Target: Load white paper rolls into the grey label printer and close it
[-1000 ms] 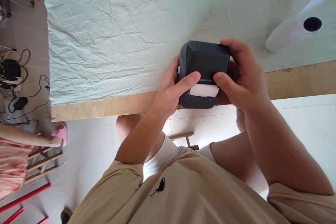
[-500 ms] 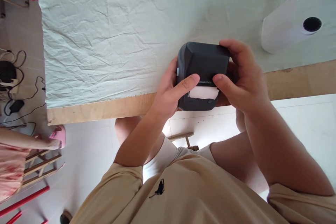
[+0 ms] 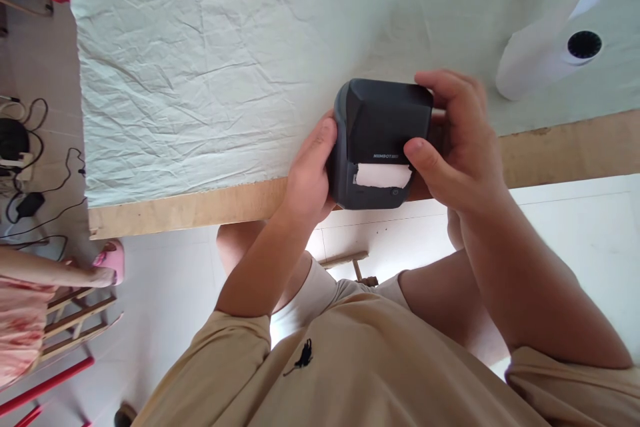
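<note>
Head view: A person seated at a cloth-covered workbench holds a dark printer [image 3: 387, 120] in two bare hands.
Left hand [image 3: 310, 177]: Clamped on the printer's left side, thumb lying along the casing.
Right hand [image 3: 467, 147]: Closed around the right side, thumb on the top by the lettering, a finger at the far corner.
Printer: Held over the bench's near edge, tilted slightly; whether it touches the wood cannot be told.
Progress: The cover appears seated, and a white strip [image 3: 383, 175] shows at the slot, its near edge uneven. The strip is not detached, and no finger is on the power button [image 3: 395, 192].
Wooden edge [image 3: 190, 212]: Runs beneath the printer, with the person's knees and the floor below; a slip toward the lap would probably meet no support.
Cloth [image 3: 200, 80]: Creased, spreading widest to the left and beyond the printer, where there looks to be most room for moving.
White roll [image 3: 535, 57]: Right of the right hand, well apart, likely limiting a wide swing that way.
</note>
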